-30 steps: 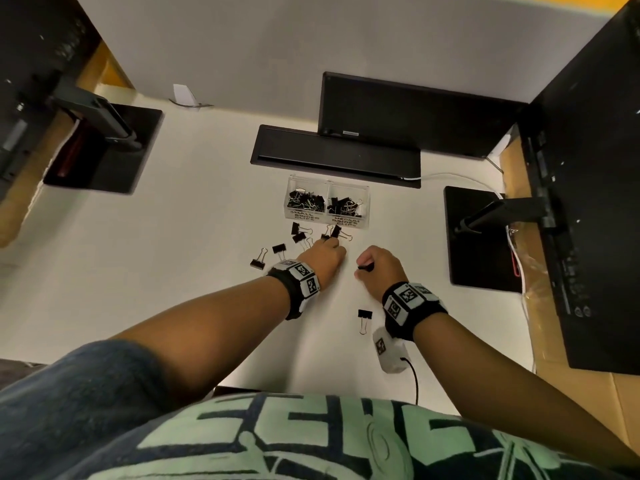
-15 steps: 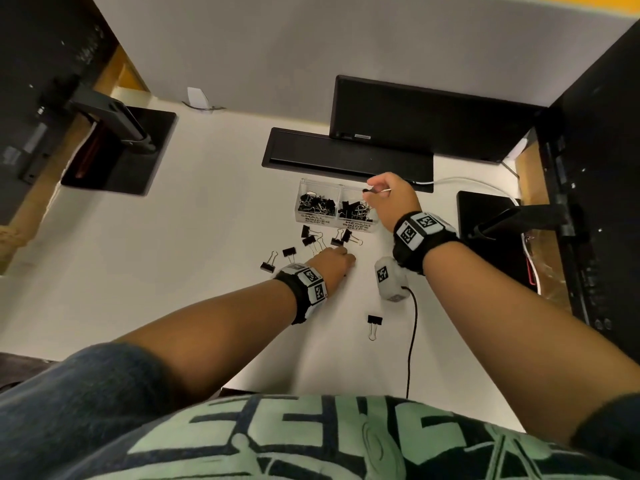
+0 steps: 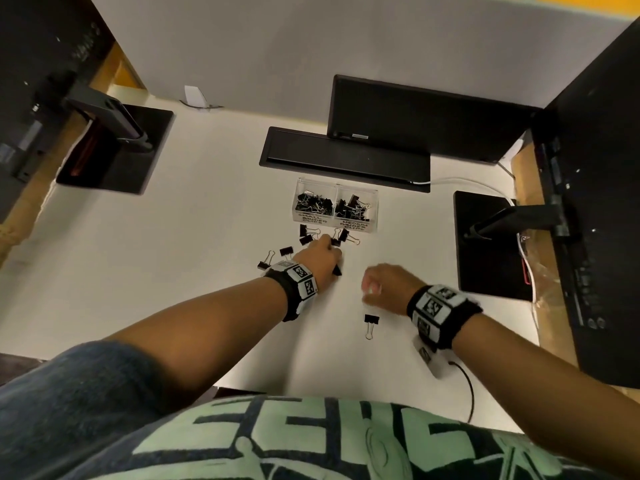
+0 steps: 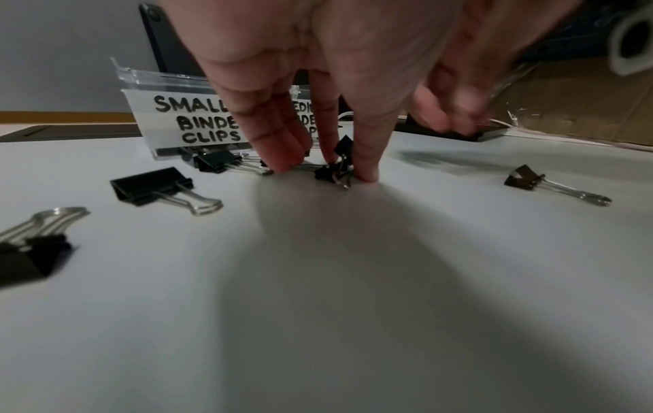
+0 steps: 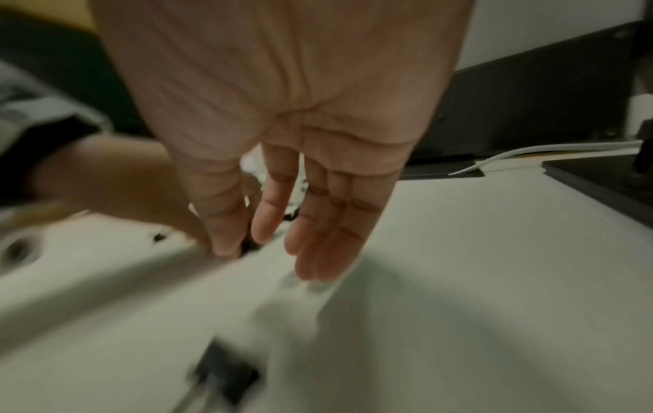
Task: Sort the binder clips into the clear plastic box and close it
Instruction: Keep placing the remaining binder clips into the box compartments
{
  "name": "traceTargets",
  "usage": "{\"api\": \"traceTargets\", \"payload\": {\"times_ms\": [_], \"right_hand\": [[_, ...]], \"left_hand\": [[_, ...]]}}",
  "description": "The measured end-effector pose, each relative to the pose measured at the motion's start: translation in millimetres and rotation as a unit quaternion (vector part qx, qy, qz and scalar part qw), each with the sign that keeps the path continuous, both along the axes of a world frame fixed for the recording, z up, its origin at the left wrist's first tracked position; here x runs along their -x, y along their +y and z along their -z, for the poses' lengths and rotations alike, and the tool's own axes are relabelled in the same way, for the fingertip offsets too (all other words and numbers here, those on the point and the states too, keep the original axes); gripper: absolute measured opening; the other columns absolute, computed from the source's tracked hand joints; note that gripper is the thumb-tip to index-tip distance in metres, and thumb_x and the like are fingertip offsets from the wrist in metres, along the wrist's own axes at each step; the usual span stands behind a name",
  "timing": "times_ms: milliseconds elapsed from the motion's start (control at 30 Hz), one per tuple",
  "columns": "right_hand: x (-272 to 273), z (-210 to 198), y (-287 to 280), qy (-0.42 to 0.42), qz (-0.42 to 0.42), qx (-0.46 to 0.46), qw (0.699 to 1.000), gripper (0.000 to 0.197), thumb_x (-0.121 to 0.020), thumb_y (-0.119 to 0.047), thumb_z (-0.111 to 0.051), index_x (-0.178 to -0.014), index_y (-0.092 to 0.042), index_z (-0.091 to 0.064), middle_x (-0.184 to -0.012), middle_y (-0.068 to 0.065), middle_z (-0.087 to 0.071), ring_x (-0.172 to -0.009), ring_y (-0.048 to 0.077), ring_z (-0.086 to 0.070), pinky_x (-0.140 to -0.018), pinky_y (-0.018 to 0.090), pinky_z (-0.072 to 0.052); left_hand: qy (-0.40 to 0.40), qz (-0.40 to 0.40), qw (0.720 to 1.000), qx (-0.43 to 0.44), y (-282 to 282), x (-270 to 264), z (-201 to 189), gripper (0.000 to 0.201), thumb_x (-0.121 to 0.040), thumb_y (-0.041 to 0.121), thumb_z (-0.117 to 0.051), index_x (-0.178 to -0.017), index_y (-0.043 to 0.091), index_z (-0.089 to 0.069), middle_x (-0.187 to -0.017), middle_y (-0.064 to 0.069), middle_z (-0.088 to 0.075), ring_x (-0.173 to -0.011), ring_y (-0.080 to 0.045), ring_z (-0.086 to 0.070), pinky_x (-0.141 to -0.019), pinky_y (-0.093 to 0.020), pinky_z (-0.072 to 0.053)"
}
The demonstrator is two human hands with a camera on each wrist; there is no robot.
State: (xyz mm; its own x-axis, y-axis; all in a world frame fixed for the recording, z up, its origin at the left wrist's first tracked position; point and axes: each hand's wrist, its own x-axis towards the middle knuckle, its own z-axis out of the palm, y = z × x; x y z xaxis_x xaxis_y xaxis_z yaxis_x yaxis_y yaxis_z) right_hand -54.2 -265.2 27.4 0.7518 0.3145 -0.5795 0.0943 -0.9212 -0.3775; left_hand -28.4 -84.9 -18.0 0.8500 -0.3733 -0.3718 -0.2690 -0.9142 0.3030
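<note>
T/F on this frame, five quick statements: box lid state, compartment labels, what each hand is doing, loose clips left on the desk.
1. The clear plastic box is closed. False: it stands open, clips visible inside both compartments.
2. Its labels read small and medium binder clips. True.
3. The left hand has its fingertips down on the desk at a small binder clip. True.
4. The right hand holds a binder clip. False: its fingers are straight and hold nothing.
5. No clips remain on the desk. False: several lie loose, including a lone clip near the right wrist.
</note>
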Motion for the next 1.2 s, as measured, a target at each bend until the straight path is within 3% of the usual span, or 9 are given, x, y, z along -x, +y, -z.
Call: {"api": "traceTargets", "payload": {"times_ms": [133,267,400,533,667,800,967,1100,1200], "right_hand": [[37.0,22.0,-0.3,0.036,-0.003,0.042,0.998,0.022,-0.082,-0.032,-0.065,-0.093,-0.021,-0.049,-0.095,-0.005,-0.039,-0.083,0.017,-0.049,-0.073,0.028,-0.041],[44.1,28.5,4.1,0.012,0.042,-0.006,0.999,0.016,-0.083,-0.016,-0.062,-0.084,-0.018,-0.046,-0.096,-0.001,-0.041,-0.082,0.022,-0.057,-0.071,0.028,-0.045],[32.7,26.1,8.1,-0.014,0.083,-0.047,0.995,0.015,-0.078,-0.011,-0.063,-0.079,-0.015,-0.048,-0.090,0.003,-0.050,-0.080,0.022,-0.053,-0.070,0.028,-0.041],[3.7,17.4,9.5,-0.066,0.229,-0.123,0.963,0.012,-0.077,-0.013,-0.067,-0.084,-0.014,-0.058,-0.082,0.000,-0.058,-0.078,0.019,-0.054,-0.072,0.026,-0.043],[-40.6,0.7,14.8,-0.113,0.304,-0.192,0.926,0.015,-0.084,-0.019,-0.064,-0.098,-0.017,-0.062,-0.087,-0.007,-0.056,-0.083,0.018,-0.058,-0.081,0.033,-0.052],[-81.0,-15.6,26.6,-0.183,0.298,-0.182,0.919,0.021,-0.088,-0.025,-0.062,-0.107,-0.016,-0.062,-0.102,0.000,-0.060,-0.092,0.014,-0.056,-0.086,0.031,-0.050],[-102.1,-24.1,38.3,-0.204,0.276,-0.145,0.928,0.025,-0.092,-0.024,-0.057,-0.115,-0.014,-0.058,-0.120,0.008,-0.056,-0.106,0.020,-0.058,-0.086,0.030,-0.048],[-83.7,-19.8,51.3,-0.201,0.163,-0.132,0.957,0.023,-0.091,-0.010,-0.047,-0.101,-0.006,-0.067,-0.109,0.010,-0.062,-0.096,0.023,-0.061,-0.082,0.027,-0.049],[-64.3,-3.2,56.8,-0.160,0.062,-0.092,0.981,0.027,-0.093,-0.008,-0.044,-0.108,-0.009,-0.067,-0.118,0.006,-0.062,-0.108,0.022,-0.058,-0.089,0.027,-0.044]], "left_hand": [[0.027,-0.019,0.999,0.014,-3.6,2.9,0.0,0.031,-0.089,0.018,-0.056,-0.118,0.009,-0.053,-0.130,-0.013,-0.043,-0.108,-0.032,-0.055,-0.086,-0.037,-0.050],[0.023,-0.021,0.999,0.019,-6.7,4.6,-2.4,0.029,-0.090,0.013,-0.054,-0.119,0.011,-0.052,-0.131,-0.016,-0.041,-0.109,-0.033,-0.054,-0.089,-0.037,-0.048],[0.023,-0.016,0.999,0.038,-4.4,4.3,-2.7,0.027,-0.090,0.010,-0.054,-0.116,0.008,-0.053,-0.127,-0.018,-0.044,-0.107,-0.034,-0.054,-0.088,-0.037,-0.048],[0.008,0.026,0.999,0.029,-1.5,6.2,-2.2,0.019,-0.088,0.003,-0.050,-0.107,0.002,-0.054,-0.113,-0.016,-0.052,-0.103,-0.035,-0.055,-0.082,-0.042,-0.051],[0.010,0.033,0.999,0.014,1.3,8.1,-2.1,0.020,-0.090,0.004,-0.045,-0.109,0.005,-0.052,-0.117,-0.013,-0.054,-0.110,-0.031,-0.050,-0.085,-0.044,-0.051],[0.017,0.037,0.999,0.014,3.3,9.1,-2.9,0.022,-0.092,0.005,-0.045,-0.113,0.006,-0.049,-0.120,-0.011,-0.052,-0.112,-0.030,-0.047,-0.086,-0.044,-0.050],[0.027,0.038,0.999,0.009,7.5,9.4,-3.4,0.024,-0.092,0.005,-0.047,-0.115,0.007,-0.048,-0.120,-0.012,-0.050,-0.113,-0.030,-0.045,-0.087,-0.045,-0.049],[0.008,-0.002,0.997,0.071,15.7,5.0,-8.0,0.024,-0.087,0.003,-0.047,-0.109,0.010,-0.054,-0.114,-0.011,-0.055,-0.108,-0.029,-0.049,-0.084,-0.040,-0.051],[-0.029,-0.057,0.989,0.132,23.2,-7.8,-20.3,0.020,-0.086,0.004,-0.050,-0.101,0.011,-0.060,-0.104,-0.010,-0.061,-0.100,-0.027,-0.056,-0.083,-0.037,-0.050]]}}
